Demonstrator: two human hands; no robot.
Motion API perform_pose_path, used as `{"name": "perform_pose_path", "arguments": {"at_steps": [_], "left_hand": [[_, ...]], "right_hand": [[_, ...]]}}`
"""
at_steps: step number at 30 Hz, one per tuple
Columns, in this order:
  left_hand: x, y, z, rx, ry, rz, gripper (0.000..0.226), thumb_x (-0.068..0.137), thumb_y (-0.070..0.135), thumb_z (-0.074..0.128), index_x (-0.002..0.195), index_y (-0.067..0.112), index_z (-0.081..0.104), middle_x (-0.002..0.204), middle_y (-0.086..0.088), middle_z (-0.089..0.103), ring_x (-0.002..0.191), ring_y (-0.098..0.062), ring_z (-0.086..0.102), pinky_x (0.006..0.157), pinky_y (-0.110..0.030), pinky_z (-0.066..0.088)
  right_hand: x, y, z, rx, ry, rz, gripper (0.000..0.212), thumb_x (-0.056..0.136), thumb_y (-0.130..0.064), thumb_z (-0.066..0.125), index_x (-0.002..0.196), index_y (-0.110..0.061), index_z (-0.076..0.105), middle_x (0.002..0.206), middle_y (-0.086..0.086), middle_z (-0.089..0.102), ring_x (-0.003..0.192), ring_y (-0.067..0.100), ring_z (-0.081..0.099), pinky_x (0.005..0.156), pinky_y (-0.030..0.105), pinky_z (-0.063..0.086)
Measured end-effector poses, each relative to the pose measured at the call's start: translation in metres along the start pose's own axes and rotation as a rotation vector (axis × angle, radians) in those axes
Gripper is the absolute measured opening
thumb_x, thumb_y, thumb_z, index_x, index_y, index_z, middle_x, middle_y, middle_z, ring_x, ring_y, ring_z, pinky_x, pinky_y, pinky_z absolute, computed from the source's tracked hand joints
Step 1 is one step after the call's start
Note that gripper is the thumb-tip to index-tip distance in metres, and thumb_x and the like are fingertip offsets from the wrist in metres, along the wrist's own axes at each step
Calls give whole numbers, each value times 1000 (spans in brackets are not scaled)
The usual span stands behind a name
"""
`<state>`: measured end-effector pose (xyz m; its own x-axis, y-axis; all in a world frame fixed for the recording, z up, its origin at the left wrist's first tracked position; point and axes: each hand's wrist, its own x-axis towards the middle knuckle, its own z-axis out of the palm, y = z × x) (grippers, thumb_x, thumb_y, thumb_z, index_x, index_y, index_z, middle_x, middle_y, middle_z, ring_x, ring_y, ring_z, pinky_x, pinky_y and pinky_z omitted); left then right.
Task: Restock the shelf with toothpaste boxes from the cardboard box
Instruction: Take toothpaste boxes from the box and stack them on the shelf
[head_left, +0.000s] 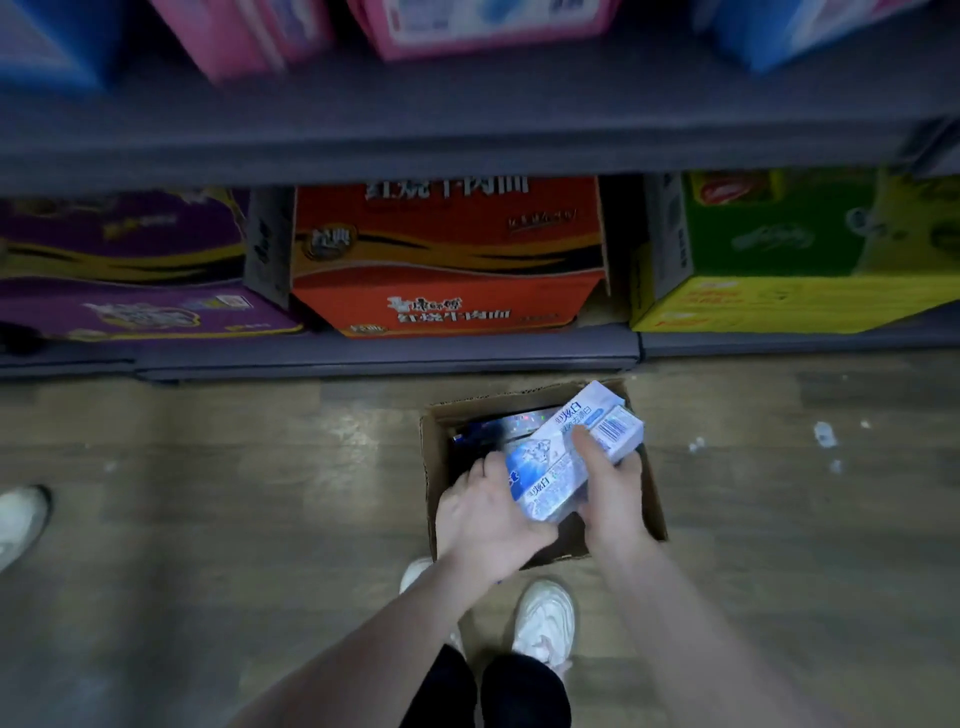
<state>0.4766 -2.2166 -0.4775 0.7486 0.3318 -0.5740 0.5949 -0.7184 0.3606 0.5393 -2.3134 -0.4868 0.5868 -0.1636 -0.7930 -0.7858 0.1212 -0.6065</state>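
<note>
An open cardboard box (435, 467) stands on the wooden floor in front of the shelf (384, 353). Over its opening both hands hold a small stack of white-and-blue toothpaste boxes (561, 457), tilted up to the right. My left hand (480, 514) grips the stack's lower left end from below. My right hand (610, 488) grips its right side, thumb pressed on the top face. More dark, shiny packs (498, 423) lie inside the cardboard box, partly hidden.
The bottom shelf carries a purple carton (130, 270), an orange-red carton (447, 254) and a green-yellow carton (795, 249). Pink and blue packs sit on the shelf above. My white shoes (545, 618) stand just behind the box; another shoe (21, 519) shows at left.
</note>
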Motion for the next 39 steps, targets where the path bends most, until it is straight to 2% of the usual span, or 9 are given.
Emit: {"name": "perform_pose_path", "arguments": {"at_steps": [3, 6, 11, 16, 19, 24, 31, 35, 39], "left_hand": [[-23, 18, -34, -16, 102, 43, 61, 61, 51, 64, 109, 20, 44, 106, 6, 55, 105, -19, 54, 85, -29, 41], [-45, 41, -73, 15, 164, 109, 72, 50, 66, 47, 105, 20, 44, 102, 7, 55, 100, -17, 54, 82, -29, 41], [-79, 72, -125, 42, 324, 235, 77, 49, 66, 43, 108, 17, 50, 97, 4, 58, 94, -22, 58, 78, -32, 44], [-122, 104, -186, 37, 360, 387, 96, 51, 85, 32, 120, 19, 46, 105, 8, 53, 98, -15, 54, 80, -29, 44], [-149, 121, -226, -55, 245, 393, 87, 57, 85, 26, 122, 30, 39, 111, 13, 46, 106, -9, 46, 87, -25, 39], [-187, 156, -290, -110, 225, 448, 66, 65, 78, 44, 114, 36, 44, 103, 15, 49, 99, -9, 51, 84, -29, 42], [-229, 198, -363, -123, 326, 542, 62, 67, 76, 43, 112, 33, 46, 106, 13, 54, 98, -9, 53, 87, -34, 44], [-248, 218, -399, -91, 448, 602, 39, 90, 57, 40, 121, 33, 44, 114, 11, 53, 108, -11, 50, 91, -32, 40], [-260, 234, -432, -87, 526, 630, 36, 97, 45, 35, 128, 29, 44, 121, 6, 53, 115, -14, 47, 94, -30, 35]], "right_hand": [[-38, -29, 0, 147, -177, 16, 44, 73, -17, 73, 115, -10, 58, 101, 11, 70, 79, 23, 70, 67, 35, 55], [-73, -62, -3, 238, -223, 16, 26, 82, -9, 66, 106, -15, 59, 96, 9, 70, 71, 19, 70, 70, 38, 54], [-130, -119, -8, 327, -246, -66, 41, 83, -2, 61, 123, -10, 52, 113, 16, 66, 87, 27, 66, 79, 41, 52], [-195, -173, -25, 358, -290, -169, 36, 83, -2, 61, 117, -12, 56, 105, 13, 69, 81, 27, 67, 73, 40, 53], [-232, -201, -36, 362, -354, -231, 34, 81, -1, 60, 113, -14, 59, 111, 15, 68, 93, 33, 65, 84, 47, 49], [-286, -245, -43, 406, -415, -298, 35, 80, -2, 62, 113, -13, 60, 114, 20, 66, 107, 43, 60, 94, 57, 43], [-353, -317, -49, 418, -534, -462, 42, 70, -6, 66, 112, -10, 60, 105, 16, 70, 90, 34, 66, 80, 44, 51], [-382, -351, -47, 429, -591, -534, 39, 79, -3, 62, 117, -13, 58, 106, 13, 70, 86, 29, 67, 71, 38, 52], [-404, -378, -45, 456, -672, -564, 36, 82, -4, 61, 116, -16, 58, 104, 11, 70, 85, 27, 66, 67, 35, 51]]}}
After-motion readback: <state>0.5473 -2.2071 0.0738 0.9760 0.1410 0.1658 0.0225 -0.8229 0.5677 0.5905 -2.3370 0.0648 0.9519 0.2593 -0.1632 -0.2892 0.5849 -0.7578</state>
